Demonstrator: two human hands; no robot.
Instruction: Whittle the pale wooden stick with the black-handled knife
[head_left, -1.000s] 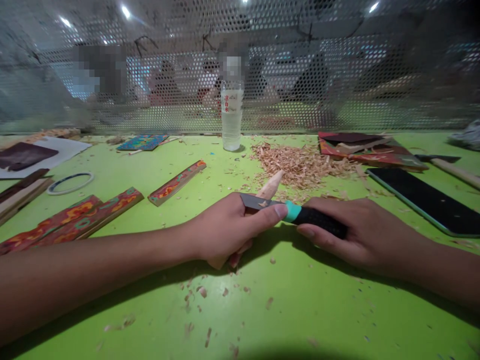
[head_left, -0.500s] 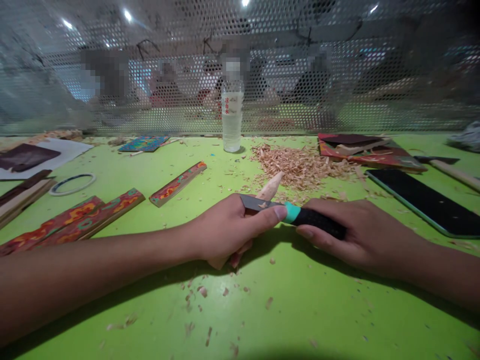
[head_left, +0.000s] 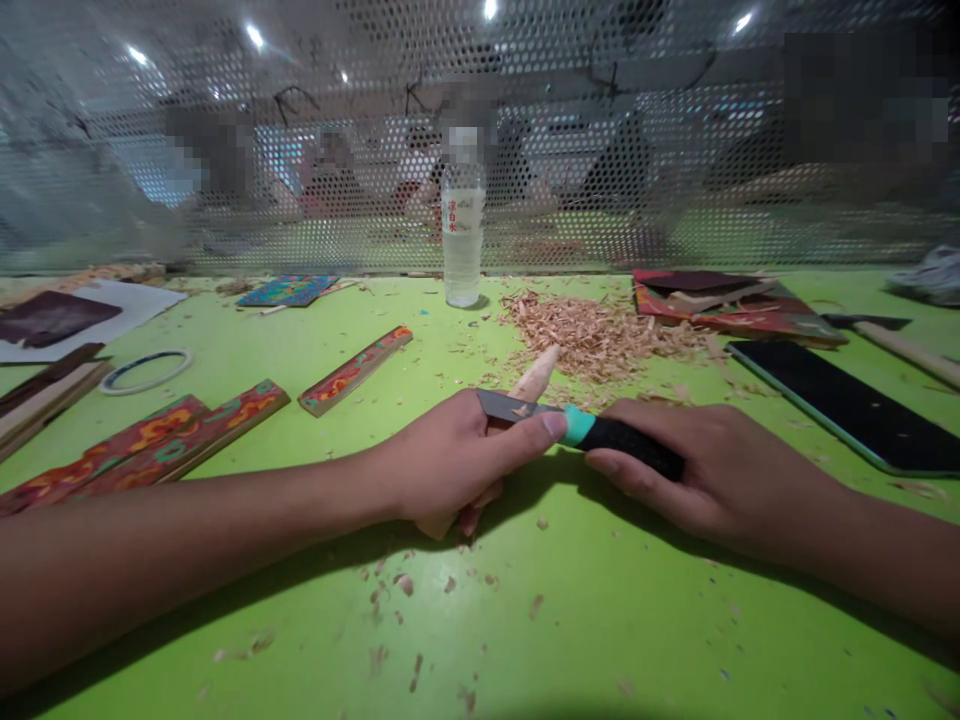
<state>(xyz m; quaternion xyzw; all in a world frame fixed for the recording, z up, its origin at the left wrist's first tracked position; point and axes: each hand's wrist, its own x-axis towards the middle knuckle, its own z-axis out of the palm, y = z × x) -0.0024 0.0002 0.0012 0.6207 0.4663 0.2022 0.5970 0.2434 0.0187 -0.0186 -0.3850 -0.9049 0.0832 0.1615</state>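
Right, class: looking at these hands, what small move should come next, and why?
Probably a short push of the knife towards the pointed tip of the wooden stick: the left hand holds the stick, the blade lies across it, the right hand grips the handle, and the left thumb rests against the knife.

Room lies open across the near tabletop; ahead, a shavings heap and upright bottle obstruct.

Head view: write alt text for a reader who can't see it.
The left hand grips a pointed wooden stick; the right hand holds a black-handled knife, blade across it. Around them on the green table are wood shavings, a phone and a standing water bottle.
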